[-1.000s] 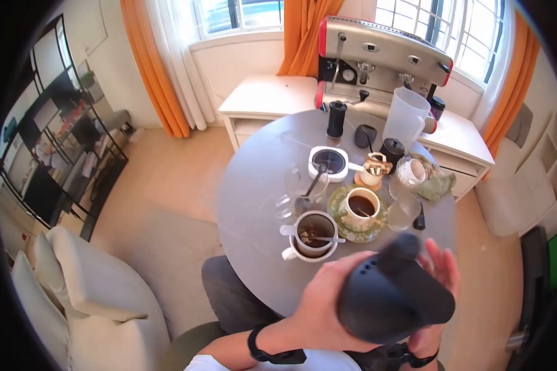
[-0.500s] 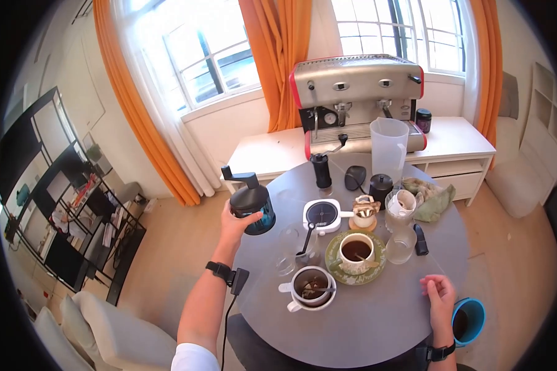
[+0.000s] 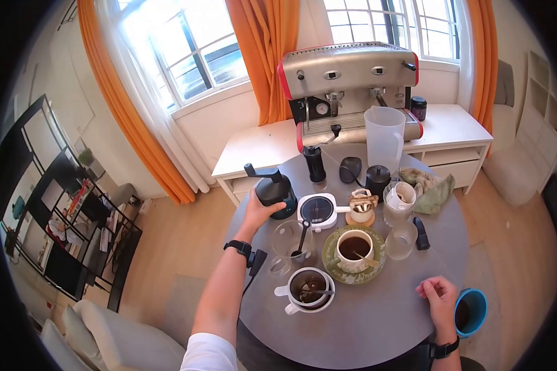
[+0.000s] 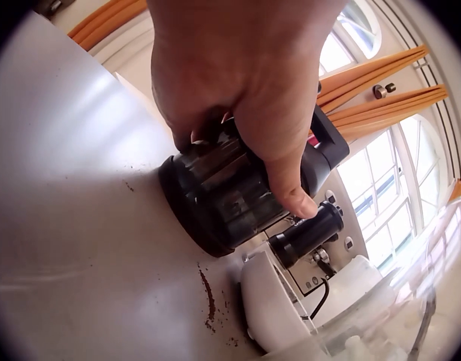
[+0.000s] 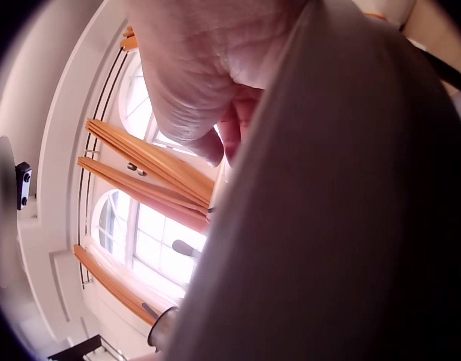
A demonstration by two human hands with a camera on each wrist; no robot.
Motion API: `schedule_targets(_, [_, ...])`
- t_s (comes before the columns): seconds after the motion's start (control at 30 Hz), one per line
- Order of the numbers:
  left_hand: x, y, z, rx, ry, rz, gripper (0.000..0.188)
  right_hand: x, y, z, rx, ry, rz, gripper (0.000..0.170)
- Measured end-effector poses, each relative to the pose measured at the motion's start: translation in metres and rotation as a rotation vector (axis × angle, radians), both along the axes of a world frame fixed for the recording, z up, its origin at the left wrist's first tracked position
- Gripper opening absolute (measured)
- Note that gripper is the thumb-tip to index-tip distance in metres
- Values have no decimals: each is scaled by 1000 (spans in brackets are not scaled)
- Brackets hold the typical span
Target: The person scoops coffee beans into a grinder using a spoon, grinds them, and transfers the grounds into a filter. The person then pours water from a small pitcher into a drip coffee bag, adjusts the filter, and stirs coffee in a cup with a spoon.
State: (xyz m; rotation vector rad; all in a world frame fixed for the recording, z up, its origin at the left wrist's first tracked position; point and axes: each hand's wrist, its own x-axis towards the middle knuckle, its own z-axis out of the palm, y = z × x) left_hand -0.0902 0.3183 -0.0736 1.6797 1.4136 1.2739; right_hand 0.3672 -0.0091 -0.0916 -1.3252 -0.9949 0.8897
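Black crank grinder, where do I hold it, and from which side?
Probably round the cylindrical body of the grinder, below the crank, from the left, where the left hand grips: the crank juts off the lid, and the white device crowds its right.

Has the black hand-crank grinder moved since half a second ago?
Yes. In the head view, the black hand-crank grinder has moved rightward, closer to the white hot plate.

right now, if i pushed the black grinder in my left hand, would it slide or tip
The black grinder would probably slide rather than tip: its base looks broad. Its crank juts sideways, so it may catch or swing if bumped. The see-through body seems stiff, possibly breakable.
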Motion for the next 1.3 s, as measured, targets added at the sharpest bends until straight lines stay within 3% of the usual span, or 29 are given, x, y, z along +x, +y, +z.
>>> schedule_targets(0.07, [-9, 1, -5, -3, -24, -160, 82, 0, 1, 1, -20, -10, -3, 15])
schedule_targets(0.1, [-18, 0, -6, -103, 34, -140, 72, 0, 1, 0, -32, -19, -4, 15])
schedule_targets(0.17, [-39, -9, -17, -136, 44, 118, 61, -1, -1, -2, -48, -46, 3, 15])
schedule_targets(0.23, [-48, -52, 7, -50, 27, 106, 47, -1, -1, -2, -51, -106, 4, 15])
schedule_targets(0.3, [-53, -114, 23, 102, 223, 113, 25, -5, -2, 3, -60, -81, -31, 17])
schedule_targets(0.37, [-40, -192, 39, -54, 208, 76, 14, -6, -6, 15, -186, -135, -23, 18])
schedule_targets(0.47, [-6, -286, 54, -266, 290, -51, 10, -1, -5, 1, -70, -279, -6, 18])
schedule_targets(0.57, [35, -314, 55, -268, 250, -130, 11, -2, -5, 0, 12, -338, 22, 16])
schedule_targets(0.63, [46, -318, 46, -240, 219, -137, 13, -5, -4, 0, 9, -351, 28, 14])
schedule_targets(0.7, [48, -308, 33, -81, 419, -156, 17, -12, -5, 5, 12, -354, 31, 13])
schedule_targets(0.87, [65, -316, 42, -103, 410, -263, 18, -31, -23, 20, 0, -365, 104, 8])
schedule_targets(0.9, [70, -319, 41, -112, 380, -269, 17, -37, -27, 26, 16, -350, 144, 11])
schedule_targets(0.93, [72, -321, 38, -132, 371, -277, 17, -37, -31, 28, 25, -364, 228, 27])
schedule_targets(1.13, [86, -320, 27, -74, 329, -345, 18, -85, -15, 64, 111, -181, 375, 55])
schedule_targets(1.3, [69, -330, 26, -138, 266, -372, 18, -96, -4, 67, 184, -271, 481, 45])
